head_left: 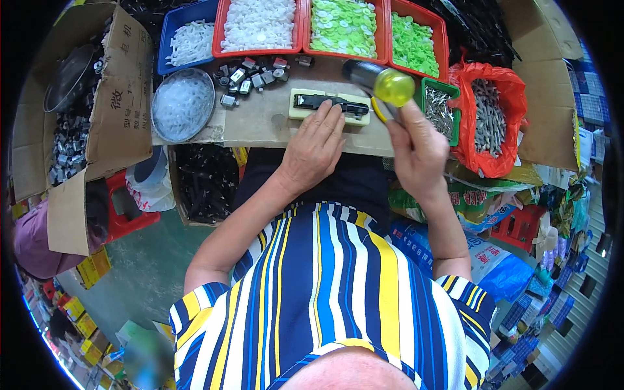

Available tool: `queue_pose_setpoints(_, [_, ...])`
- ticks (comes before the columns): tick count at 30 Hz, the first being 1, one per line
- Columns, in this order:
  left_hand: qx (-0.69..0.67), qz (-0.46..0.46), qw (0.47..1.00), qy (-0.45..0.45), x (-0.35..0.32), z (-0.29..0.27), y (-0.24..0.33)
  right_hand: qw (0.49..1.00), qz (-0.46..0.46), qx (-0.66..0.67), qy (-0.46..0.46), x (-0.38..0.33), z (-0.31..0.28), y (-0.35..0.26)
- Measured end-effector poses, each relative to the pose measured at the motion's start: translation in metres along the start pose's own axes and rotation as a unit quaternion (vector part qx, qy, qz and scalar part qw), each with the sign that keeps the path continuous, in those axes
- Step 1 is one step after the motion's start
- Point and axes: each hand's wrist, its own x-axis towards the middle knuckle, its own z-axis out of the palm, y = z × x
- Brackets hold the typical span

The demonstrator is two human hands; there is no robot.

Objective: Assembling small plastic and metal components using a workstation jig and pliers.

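Nearest the body, the left hand [313,151] lies palm down at the front of the desk [260,123]. Its fingers [330,123] are loosely together and stretched forward, and their tips rest on the near edge of a pale cream jig block [328,104] with a black part [318,101] seated in it. The block's long axis runs left to right, across the line of the fingers, so they meet it square on its long near side. It lies straight ahead of the left hand, which is the nearer of the two.

The right hand [419,146] is raised just to the right of the block, closed in a grip around the lower end of a mallet [380,81]. The mallet's yellow-green head hangs above and just past the block's right end, with its dark end pointing left and away. The path from that head down to the black part looks open, though the left fingertips lie close to it.

Left of the block is a bare strip of desk, then a scatter of small grey and black parts [250,75] and a round metal bowl of clear pieces [183,104]. To the right, just beside the mallet, a green tray of metal pins [439,110] and a red bag of more pins [491,117] hem in that side.

Farthest off, bins of white pieces [259,25] and green caps [344,26] line the back edge.
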Motion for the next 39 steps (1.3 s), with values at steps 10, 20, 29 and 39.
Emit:
queue_pose_setpoints(10, [0.019, 0.030, 0.999, 0.037, -0.002, 0.007, -0.004, 0.977, 0.031, -0.074, -0.200, 0.001, 0.027, 0.008])
queue_pose_setpoints(20, [0.013, -0.005, 0.999, 0.048, -0.007, -0.018, -0.024, 0.957, 0.127, -0.092, -0.243, -0.011, 0.013, 0.017])
queue_pose_setpoints(29, [0.032, -0.013, 0.999, 0.038, -0.004, -0.017, -0.020, 0.953, 0.155, -0.083, -0.245, -0.032, 0.014, 0.018])
queue_pose_setpoints(39, [0.042, -0.006, 0.999, 0.029, 0.014, -0.006, -0.018, 0.966, 0.157, -0.066, -0.194, -0.027, 0.002, 0.019])
